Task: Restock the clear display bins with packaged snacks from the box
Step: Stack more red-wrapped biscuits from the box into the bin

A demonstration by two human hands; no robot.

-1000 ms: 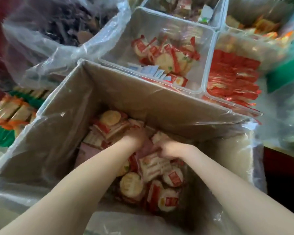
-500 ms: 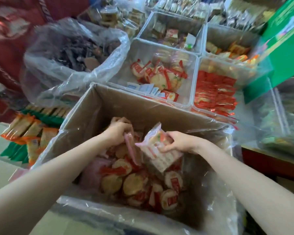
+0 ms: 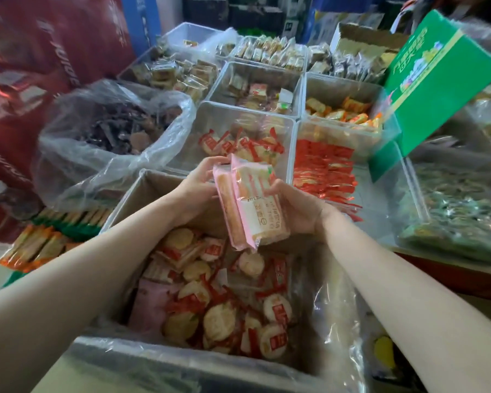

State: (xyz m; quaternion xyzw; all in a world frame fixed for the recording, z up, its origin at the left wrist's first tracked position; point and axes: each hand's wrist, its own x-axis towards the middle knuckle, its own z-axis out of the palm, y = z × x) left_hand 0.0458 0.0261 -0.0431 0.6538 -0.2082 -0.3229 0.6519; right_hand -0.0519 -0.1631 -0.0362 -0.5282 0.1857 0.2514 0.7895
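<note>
Two pink-edged snack packets point(image 3: 250, 205) stand on edge, pressed together between my hands above the cardboard box point(image 3: 153, 188). My left hand point(image 3: 201, 180) grips their left side with its fingertips over the top edge. My right hand point(image 3: 295, 208) cups their right side. The plastic-lined box below holds several round crackers in red-and-white wrappers point(image 3: 219, 316). Just beyond the packets is a clear display bin point(image 3: 199, 131) with a few of the same red-wrapped crackers lying in it.
More clear bins sit beyond and to the right, one with red flat packets point(image 3: 323, 171). A plastic bag of dark dried pieces point(image 3: 111, 129) stands at the left, a green carton point(image 3: 437, 80) at the right, orange-and-green packets point(image 3: 40, 242) at the lower left.
Both hands rose out of the box with the packets and came together above its far edge. The view tilted up, so more bins show.
</note>
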